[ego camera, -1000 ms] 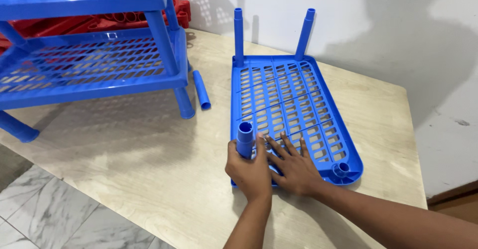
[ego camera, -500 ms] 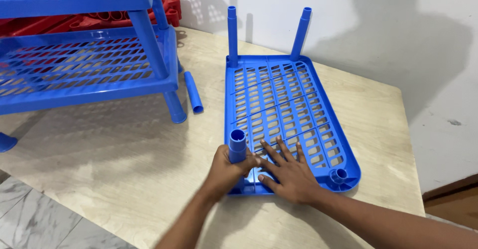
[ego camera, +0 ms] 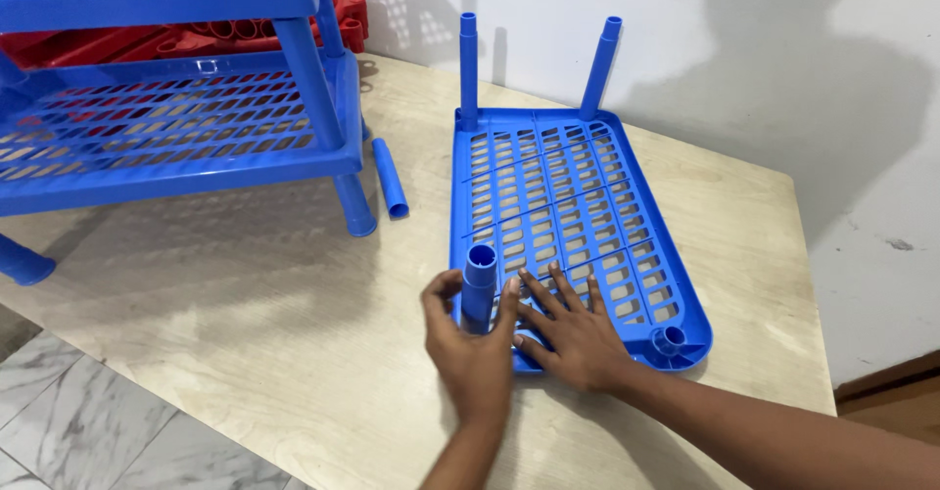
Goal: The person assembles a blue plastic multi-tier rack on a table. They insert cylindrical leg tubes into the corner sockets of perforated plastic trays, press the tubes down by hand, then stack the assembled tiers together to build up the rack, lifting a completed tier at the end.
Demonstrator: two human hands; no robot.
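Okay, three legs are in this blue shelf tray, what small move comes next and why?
Probably fetch the loose blue tube lying on the table: the near right corner socket stands empty, while the left hand wraps the near left leg.

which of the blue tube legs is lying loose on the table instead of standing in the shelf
The short blue tube lying flat on the table beside the assembled rack's leg. The other three stand upright in the flat shelf's corner sockets.
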